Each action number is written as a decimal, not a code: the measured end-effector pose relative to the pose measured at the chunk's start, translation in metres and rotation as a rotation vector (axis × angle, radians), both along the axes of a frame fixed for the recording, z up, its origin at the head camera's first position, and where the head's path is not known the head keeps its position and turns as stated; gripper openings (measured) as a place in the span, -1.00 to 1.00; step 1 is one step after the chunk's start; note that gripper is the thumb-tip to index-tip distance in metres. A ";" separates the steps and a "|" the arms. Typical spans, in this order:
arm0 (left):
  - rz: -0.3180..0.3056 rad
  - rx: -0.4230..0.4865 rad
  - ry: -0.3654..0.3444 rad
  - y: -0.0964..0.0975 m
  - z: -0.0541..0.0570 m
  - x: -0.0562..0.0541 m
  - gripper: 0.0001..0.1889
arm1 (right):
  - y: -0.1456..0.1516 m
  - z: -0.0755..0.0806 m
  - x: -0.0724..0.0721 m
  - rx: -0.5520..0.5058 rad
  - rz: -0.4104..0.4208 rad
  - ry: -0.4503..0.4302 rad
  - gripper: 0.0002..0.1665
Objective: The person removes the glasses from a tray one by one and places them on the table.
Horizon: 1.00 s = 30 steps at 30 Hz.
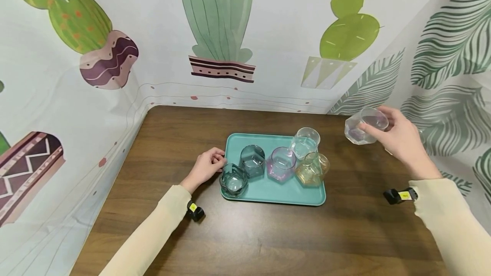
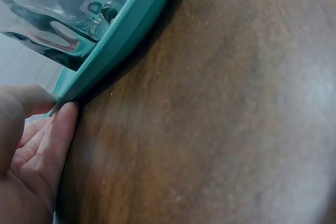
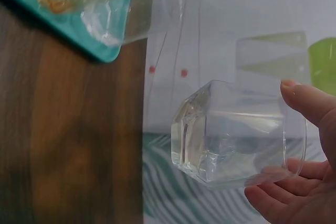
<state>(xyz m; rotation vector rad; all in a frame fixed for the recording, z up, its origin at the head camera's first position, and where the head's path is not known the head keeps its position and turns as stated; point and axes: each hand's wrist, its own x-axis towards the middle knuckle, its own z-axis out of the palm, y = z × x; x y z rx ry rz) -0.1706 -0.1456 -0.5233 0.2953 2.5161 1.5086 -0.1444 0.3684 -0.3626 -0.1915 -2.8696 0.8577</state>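
Note:
My left hand (image 1: 207, 166) pinches the left rim of a turquoise tray (image 1: 264, 195) on the table; the left wrist view shows thumb and fingers at its edge (image 2: 113, 51). In my right hand (image 1: 404, 135), a clear faceted glass (image 3: 236, 135) is held near its rim, thumb on one side and fingers on the other, above the table's back right. Several glasses stand on the tray: a smoky wavy glass (image 1: 234, 181) nearest my left hand, a smoky grey glass (image 1: 253, 162), a pinkish-purple glass (image 1: 281, 165), an amber glass (image 1: 312, 169) and a clear glass (image 1: 305, 142).
The brown wooden table (image 1: 261, 237) carries the tray near its middle. A white cloth printed with cacti (image 1: 276, 29) hangs along the back and left, and leaf-printed cloth (image 1: 445, 97) borders the right side.

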 end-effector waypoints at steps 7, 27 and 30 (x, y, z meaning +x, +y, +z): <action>0.004 -0.003 0.001 0.000 0.000 0.000 -0.77 | 0.019 -0.013 -0.002 -0.008 -0.018 -0.026 0.00; 0.006 -0.014 0.002 0.001 0.002 0.001 -0.76 | 0.060 -0.068 -0.011 0.030 -0.063 -0.014 0.04; 0.004 -0.010 0.002 0.000 0.002 0.000 -0.76 | 0.061 -0.073 -0.013 0.028 -0.066 -0.012 0.04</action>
